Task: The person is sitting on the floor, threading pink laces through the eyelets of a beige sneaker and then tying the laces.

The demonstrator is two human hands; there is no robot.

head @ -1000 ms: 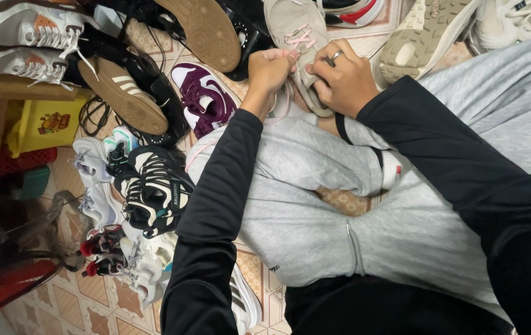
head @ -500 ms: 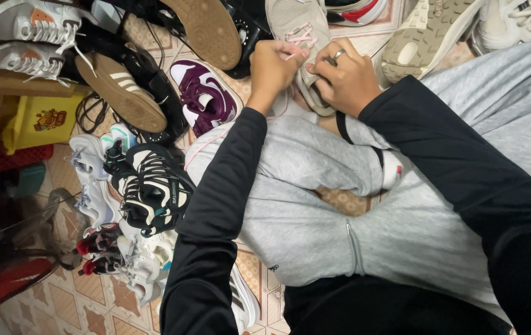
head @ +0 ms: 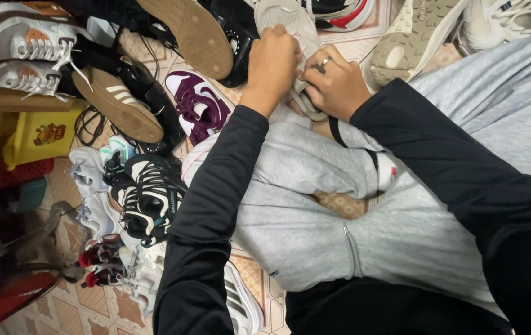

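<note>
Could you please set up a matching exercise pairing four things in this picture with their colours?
Things:
1. sneaker left of the left hand
2. shoe both hands hold
3. small stool
4. ring on the right hand

Colours:
A. yellow
B. silver
C. purple and white
D. pale grey

Pairs: 1-C, 2-D, 3-A, 4-B

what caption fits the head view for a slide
Both hands, left and right, grip a pale sneaker among scattered shoes.
</note>
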